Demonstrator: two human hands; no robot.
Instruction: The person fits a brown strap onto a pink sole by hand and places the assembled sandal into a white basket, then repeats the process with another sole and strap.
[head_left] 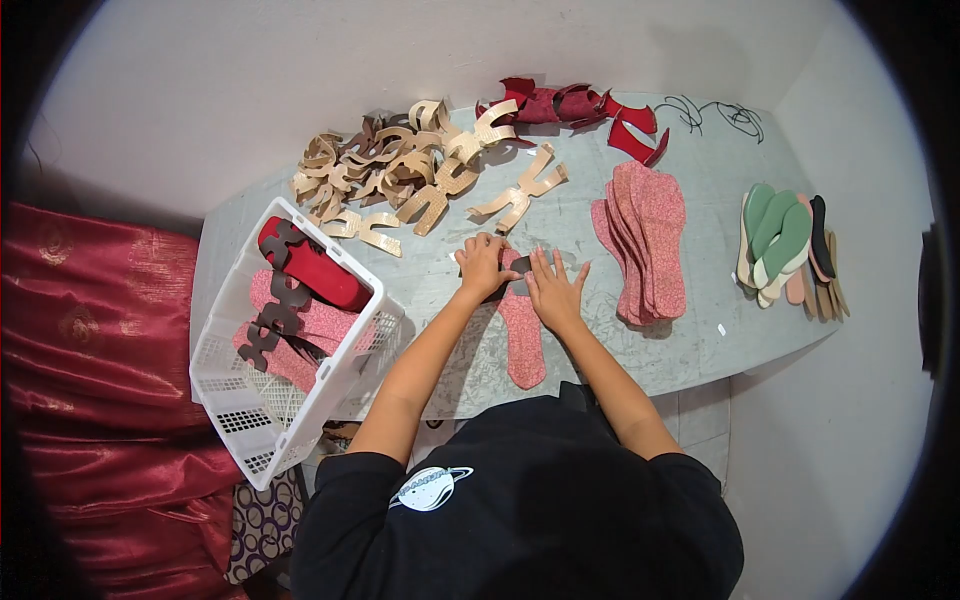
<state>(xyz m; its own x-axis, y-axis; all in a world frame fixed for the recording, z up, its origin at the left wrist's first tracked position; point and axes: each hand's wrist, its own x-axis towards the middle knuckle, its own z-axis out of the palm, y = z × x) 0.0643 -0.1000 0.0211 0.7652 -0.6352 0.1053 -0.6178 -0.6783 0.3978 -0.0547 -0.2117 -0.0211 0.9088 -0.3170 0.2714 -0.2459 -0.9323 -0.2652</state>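
Observation:
A pink patterned shoe sole (524, 345) lies on the table in front of me, its broad end away from me and its narrow end near my body. Across its upper part runs a dark brown strap piece (520, 266). My left hand (482, 268) is bent round the strap's left end, thumb on the sole side. Fingers spread, my right hand (556, 290) lies flat over the strap's right end. The far end of the sole is partly hidden between my hands.
A white crate (280, 440) at left holds pink soles with brown straps and a red piece. Beige and brown straps (435, 195) and red straps (560, 105) are piled behind. To the right are stacked pink soles (655, 240) and green soles (780, 230).

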